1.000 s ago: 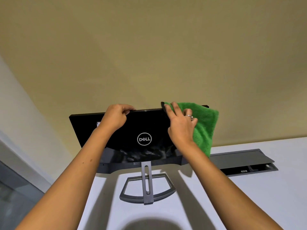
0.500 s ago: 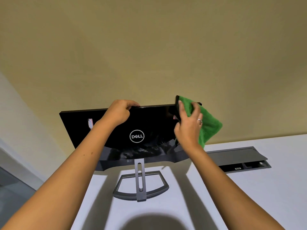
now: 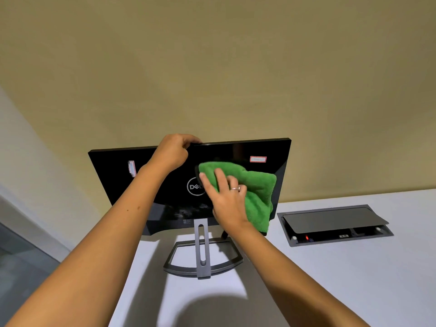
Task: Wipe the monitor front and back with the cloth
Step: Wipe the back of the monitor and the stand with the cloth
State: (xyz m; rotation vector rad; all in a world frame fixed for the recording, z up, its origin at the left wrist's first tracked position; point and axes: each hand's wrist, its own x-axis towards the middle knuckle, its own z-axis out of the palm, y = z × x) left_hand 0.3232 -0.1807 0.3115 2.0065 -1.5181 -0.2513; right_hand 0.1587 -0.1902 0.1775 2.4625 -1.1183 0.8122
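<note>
A glossy black flat-panel monitor [image 3: 165, 185] stands on a pale grey-white desk [image 3: 354, 279] with its back turned toward the camera, carried on a slim grey metal stand [image 3: 203, 253] whose curved open base rests flat on the desk surface; a round silver logo [image 3: 194, 186] sits near the middle of the back panel, partly hidden; a small red-bordered white sticker [image 3: 258, 159] lies near the upper right of the panel, and a narrow upright label [image 3: 131, 168] lies near the upper left. The left hand [image 3: 173, 151] grips the top edge of the monitor, its fingers curled over the rim and the knuckles facing the camera; the right hand [image 3: 227, 197] lies spread on a fluffy green microfibre cloth [image 3: 257, 192], fingers extended and pressing it flat against the back panel just right of the logo, with a ring on one finger; the cloth covers the right-centre of the panel and its lower part hangs down past the monitor's bottom edge; to the right of the monitor, set into the desk, a dark grey rectangular cable box [image 3: 335, 224] has its lid tilted up, and a small red light shows inside; a beige wall [image 3: 212, 67] fills the background behind the desk.
</note>
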